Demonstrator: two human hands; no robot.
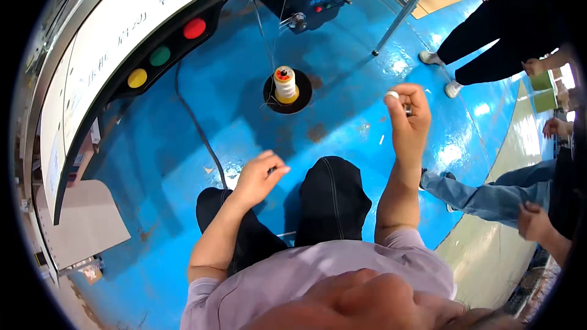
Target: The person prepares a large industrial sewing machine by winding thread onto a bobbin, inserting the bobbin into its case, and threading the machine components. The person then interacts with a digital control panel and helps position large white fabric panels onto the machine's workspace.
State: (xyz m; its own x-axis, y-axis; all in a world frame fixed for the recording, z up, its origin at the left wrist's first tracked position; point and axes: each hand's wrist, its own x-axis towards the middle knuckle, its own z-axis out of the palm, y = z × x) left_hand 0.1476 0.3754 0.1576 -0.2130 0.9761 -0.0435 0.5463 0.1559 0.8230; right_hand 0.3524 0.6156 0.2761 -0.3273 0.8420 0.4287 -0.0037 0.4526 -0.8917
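Observation:
My right hand (411, 119) is raised at the right, above and beyond my knee. Its thumb and forefinger pinch a small white round piece (392, 94), and a small metallic spot shows among the curled fingers. My left hand (260, 178) hovers over the gap between my knees with its fingers curled in; anything inside it is hidden. Ahead of both hands, a cone of white thread (285, 88) with a yellow base stands upright on a dark round stand (301, 101). Thin threads rise from it toward a dark machine unit (318, 0) with a pulley.
Red (194, 28), green (160, 56) and yellow (137, 78) buttons line the front of a white table (116, 30) at upper left. A black cable (194, 123) runs over the blue floor. A metal leg (406, 12) stands at upper right. Other people (498, 36) are at the right.

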